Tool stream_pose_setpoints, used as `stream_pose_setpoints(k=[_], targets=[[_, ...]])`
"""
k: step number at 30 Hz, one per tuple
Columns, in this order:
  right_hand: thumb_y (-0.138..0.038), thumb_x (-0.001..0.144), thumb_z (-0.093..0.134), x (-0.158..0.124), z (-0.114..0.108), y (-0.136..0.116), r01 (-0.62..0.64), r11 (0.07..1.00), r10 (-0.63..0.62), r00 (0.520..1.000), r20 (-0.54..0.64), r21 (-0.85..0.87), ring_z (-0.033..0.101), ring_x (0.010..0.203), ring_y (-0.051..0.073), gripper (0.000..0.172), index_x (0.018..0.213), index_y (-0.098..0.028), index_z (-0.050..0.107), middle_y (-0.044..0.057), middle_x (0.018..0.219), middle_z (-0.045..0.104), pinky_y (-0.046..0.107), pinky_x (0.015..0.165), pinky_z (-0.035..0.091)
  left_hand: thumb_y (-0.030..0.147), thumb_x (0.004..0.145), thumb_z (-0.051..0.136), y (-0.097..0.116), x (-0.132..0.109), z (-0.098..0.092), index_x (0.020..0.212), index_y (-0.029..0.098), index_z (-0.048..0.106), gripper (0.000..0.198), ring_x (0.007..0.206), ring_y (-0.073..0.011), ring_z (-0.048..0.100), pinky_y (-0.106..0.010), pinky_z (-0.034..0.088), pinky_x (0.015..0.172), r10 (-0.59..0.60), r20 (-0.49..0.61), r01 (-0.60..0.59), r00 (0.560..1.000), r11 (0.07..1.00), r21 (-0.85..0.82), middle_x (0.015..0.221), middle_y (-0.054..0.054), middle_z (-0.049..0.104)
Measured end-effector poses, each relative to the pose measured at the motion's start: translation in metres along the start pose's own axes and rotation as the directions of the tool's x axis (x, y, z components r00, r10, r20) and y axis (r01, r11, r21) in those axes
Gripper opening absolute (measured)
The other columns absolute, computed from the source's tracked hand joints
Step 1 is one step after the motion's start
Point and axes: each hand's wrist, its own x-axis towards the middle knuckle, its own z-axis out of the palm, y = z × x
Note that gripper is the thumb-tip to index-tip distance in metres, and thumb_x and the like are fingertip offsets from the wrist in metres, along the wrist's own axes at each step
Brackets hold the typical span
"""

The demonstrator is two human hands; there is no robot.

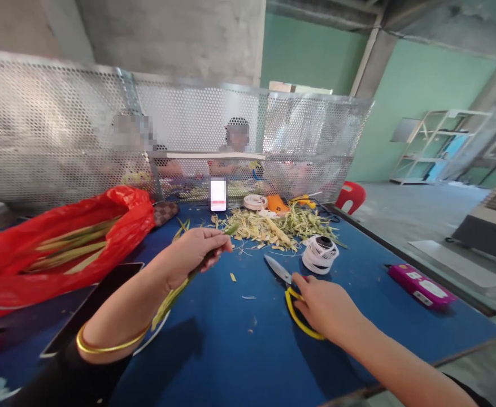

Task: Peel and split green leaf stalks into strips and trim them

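My left hand (pixel 203 251) is closed around a thin bundle of green-yellow plant strips (pixel 170 299). Their short green end (pixel 232 229) sticks out past my fingertips, and the long end hangs below my wrist. Over to the right, my right hand (pixel 322 302) grips a pair of scissors (pixel 280 270) with yellow handles. The blades point away to the left and look closed together. A spool of white cord (pixel 320 254) stands just beyond that hand. Farther back lies a heap of pale and green trimmings (pixel 269 227).
A red plastic bag (pixel 131 212) holding long plant strips lies at left, by a dark tray (pixel 91 305). A lit phone (pixel 218 195) stands near the perforated metal screen (pixel 197 116); people sit behind it. A purple pack (pixel 421 286) lies near the blue table's right edge.
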Motion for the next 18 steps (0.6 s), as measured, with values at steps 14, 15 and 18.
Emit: stream_pose_setpoints(k=[14, 15, 18], targets=[[-0.014, 0.073, 0.065, 0.057, 0.008, -0.063, 0.213, 0.167, -0.275, 0.948, -0.162, 0.963, 0.059, 0.087, 0.016, 0.017, 0.088, -0.021, 0.068, 0.0, 0.092, 0.068, 0.03, 0.082, 0.044, 0.033, 0.081, 0.058, -0.036, -0.008, 0.019, 0.069, 0.015, 0.058, 0.021, 0.041, -0.0028, 0.022, -0.016, 0.016, 0.035, -0.246, 0.279, 0.327, 0.928, 0.897, -0.297, 0.059, 0.006, 0.034], [-0.014, 0.073, 0.064, 0.055, 0.01, -0.062, 0.208, 0.16, -0.271, 0.949, -0.16, 0.965, 0.06, 0.087, 0.016, 0.013, 0.084, -0.021, 0.068, 0.0, 0.091, 0.068, 0.03, 0.082, 0.044, 0.032, 0.081, 0.057, -0.038, -0.007, 0.022, 0.069, 0.016, 0.057, 0.021, 0.041, -0.0028, 0.021, -0.016, 0.016, 0.035, -0.26, 0.294, 0.348, 0.92, 0.888, -0.301, 0.06, 0.006, 0.034], [-0.019, 0.075, 0.063, 0.053, 0.013, -0.058, 0.139, 0.087, -0.285, 0.952, -0.109, 0.986, 0.061, 0.081, 0.017, 0.004, 0.075, -0.019, 0.067, 0.0, 0.08, 0.069, 0.03, 0.077, 0.046, 0.03, 0.083, 0.055, -0.042, -0.005, 0.028, 0.07, 0.016, 0.058, 0.02, 0.041, -0.0028, 0.021, -0.015, 0.017, 0.036, -0.289, 0.328, 0.391, 0.899, 0.868, -0.307, 0.06, 0.006, 0.034]])
